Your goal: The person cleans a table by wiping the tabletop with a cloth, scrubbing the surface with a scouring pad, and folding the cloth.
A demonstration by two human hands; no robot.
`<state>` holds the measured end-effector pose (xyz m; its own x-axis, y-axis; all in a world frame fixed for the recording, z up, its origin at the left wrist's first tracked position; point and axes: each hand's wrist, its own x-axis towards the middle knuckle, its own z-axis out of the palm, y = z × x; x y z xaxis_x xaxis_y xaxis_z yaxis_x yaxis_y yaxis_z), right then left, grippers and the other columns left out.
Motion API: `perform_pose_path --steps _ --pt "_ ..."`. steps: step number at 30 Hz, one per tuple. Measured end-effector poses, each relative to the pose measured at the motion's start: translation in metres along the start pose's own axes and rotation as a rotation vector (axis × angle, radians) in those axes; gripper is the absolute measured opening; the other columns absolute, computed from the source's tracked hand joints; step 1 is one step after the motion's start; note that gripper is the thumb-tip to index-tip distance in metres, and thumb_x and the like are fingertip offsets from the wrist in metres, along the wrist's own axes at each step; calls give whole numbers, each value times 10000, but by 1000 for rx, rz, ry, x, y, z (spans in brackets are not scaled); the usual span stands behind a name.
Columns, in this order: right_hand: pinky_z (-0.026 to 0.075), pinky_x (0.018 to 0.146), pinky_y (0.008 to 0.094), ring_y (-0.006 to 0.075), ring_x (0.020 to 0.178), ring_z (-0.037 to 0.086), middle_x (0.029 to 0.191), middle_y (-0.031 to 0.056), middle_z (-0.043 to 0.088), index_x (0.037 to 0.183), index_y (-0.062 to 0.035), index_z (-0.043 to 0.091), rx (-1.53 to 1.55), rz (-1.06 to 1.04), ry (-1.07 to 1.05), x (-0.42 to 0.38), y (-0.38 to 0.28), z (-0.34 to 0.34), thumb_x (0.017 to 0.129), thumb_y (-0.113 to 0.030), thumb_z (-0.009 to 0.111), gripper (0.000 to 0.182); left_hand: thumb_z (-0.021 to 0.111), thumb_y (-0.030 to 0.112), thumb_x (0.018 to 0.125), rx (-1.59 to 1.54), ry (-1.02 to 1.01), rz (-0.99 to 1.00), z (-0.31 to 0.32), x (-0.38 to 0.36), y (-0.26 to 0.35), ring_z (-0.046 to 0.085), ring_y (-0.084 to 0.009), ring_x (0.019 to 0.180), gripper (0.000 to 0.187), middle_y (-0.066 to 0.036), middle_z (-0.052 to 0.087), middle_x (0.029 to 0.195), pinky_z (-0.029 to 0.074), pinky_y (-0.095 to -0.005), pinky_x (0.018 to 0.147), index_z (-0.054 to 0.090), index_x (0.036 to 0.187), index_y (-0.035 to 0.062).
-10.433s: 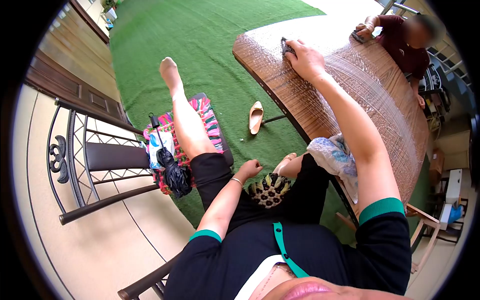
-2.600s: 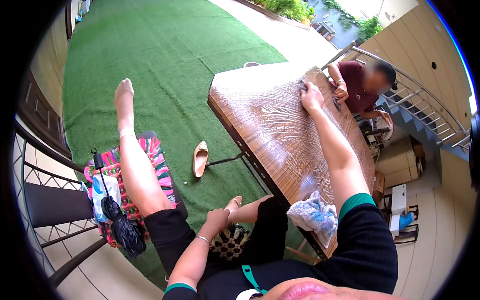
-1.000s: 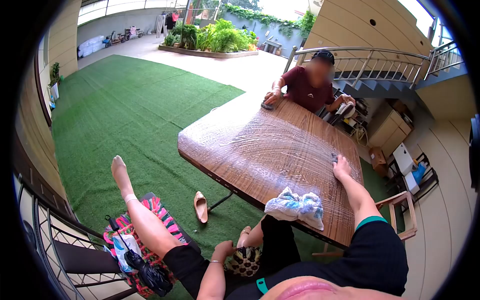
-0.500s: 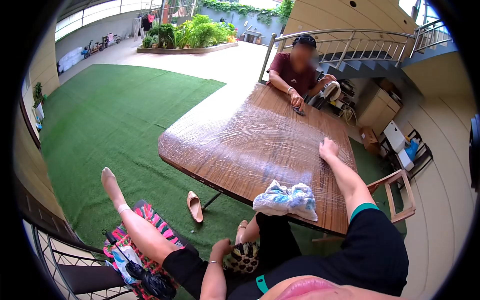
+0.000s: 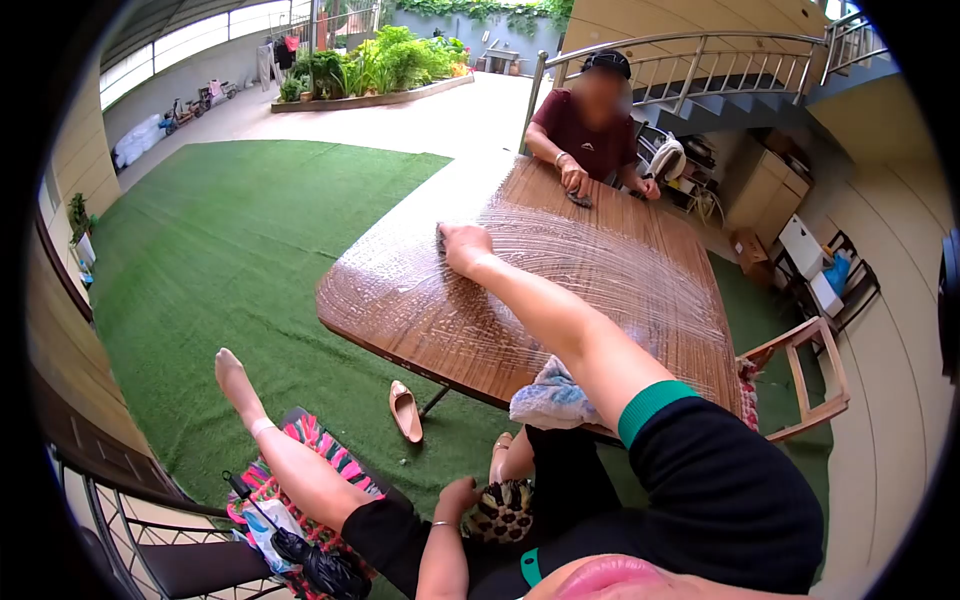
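My right hand (image 5: 467,247) is stretched across the wooden tabletop (image 5: 640,270), closed on a small dark scouring pad (image 5: 441,238) that is mostly hidden by the fingers. Wet, foamy streaks cover much of the wood. Beneath my right arm, a white and blue towel (image 5: 548,396) hangs over the near edge, partly hidden. Low by my lap, my left hand (image 5: 459,496) is curled beside a patterned cloth item (image 5: 502,512); whatever its fingers hold does not show.
Across the table a person (image 5: 590,130) presses a dark pad (image 5: 578,199) on the wood. A beige shoe (image 5: 406,412) lies on the green carpet (image 5: 240,250). A wooden frame (image 5: 805,378) stands right of the table, and a black chair (image 5: 190,560) is at lower left.
My right hand has swept left across the tabletop from its right side, and the arm now covers part of the towel. The other person's pad hand has shifted slightly left; their other hand has lowered.
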<state>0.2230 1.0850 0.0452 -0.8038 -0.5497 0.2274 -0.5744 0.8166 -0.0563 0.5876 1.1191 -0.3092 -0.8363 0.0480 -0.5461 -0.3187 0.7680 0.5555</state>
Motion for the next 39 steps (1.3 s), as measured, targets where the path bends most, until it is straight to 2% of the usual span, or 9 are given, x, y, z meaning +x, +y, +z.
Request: perform_pose_path --steps 7,12,19,20,23,28,31,36,39 --pt "543 839 427 309 988 679 994 119 700 1054 -120 667 152 -308 120 -30 -110 -6 906 -139 532 201 640 496 888 -7 -27 -21 3 -2 -4 639 -372 1113 517 -203 680 1180 513 -459 933 675 1168 63" --pt "544 859 426 304 1036 659 1063 118 671 1069 -131 676 157 -378 117 -26 -88 -7 919 -188 586 184 653 500 867 -55 -5 -57 7 -16 -23 648 -383 1080 521 -215 692 1134 514 -462 920 691 1102 37" --pt "546 867 445 318 1035 674 1038 127 702 1084 -135 669 48 49 13 -4 63 -4 949 -279 592 212 647 439 869 -112 46 -105 8 -34 -21 650 -388 1063 481 -220 696 1110 516 -458 916 698 1088 14" --pt "545 863 454 326 1036 668 1064 126 695 1090 -143 670 237 193 12 -21 109 -14 942 -281 599 214 649 438 873 -111 58 -82 8 -32 -21 649 -386 1064 476 -217 696 1114 515 -456 919 699 1090 17" --pt "535 896 449 310 1071 655 1139 117 678 1115 -162 674 -218 299 116 -67 254 -17 932 -283 608 229 653 442 879 -63 7 -62 11 -21 -20 647 -380 1076 464 -202 696 1129 514 -457 920 701 1114 44" --pt "532 889 476 338 1064 662 1137 121 696 1166 -150 661 -293 685 93 -194 419 -52 917 -275 604 285 651 451 885 -65 -4 -83 13 -13 -13 647 -363 1093 455 -181 695 1150 517 -454 924 697 1144 79" --pt "521 938 484 359 1133 646 1192 152 685 1126 -137 685 -300 848 60 -260 441 -82 973 -229 429 312 649 449 889 -41 -32 -89 6 -13 -7 641 -347 1121 464 -171 685 1188 517 -445 940 683 1178 87" --pt "517 956 471 355 1151 641 1196 163 684 1121 -120 679 -272 987 84 -233 424 -78 935 -191 508 262 639 425 897 -27 -61 -68 1 -11 -2 634 -345 1137 459 -166 674 1221 516 -444 946 667 1208 89" --pt "516 943 449 324 1119 651 1209 119 684 1211 -175 659 -246 784 65 -156 363 -50 895 -289 596 342 635 422 899 -21 -61 -70 -6 -8 4 636 -345 1133 462 -167 675 1219 518 -441 944 661 1218 89"
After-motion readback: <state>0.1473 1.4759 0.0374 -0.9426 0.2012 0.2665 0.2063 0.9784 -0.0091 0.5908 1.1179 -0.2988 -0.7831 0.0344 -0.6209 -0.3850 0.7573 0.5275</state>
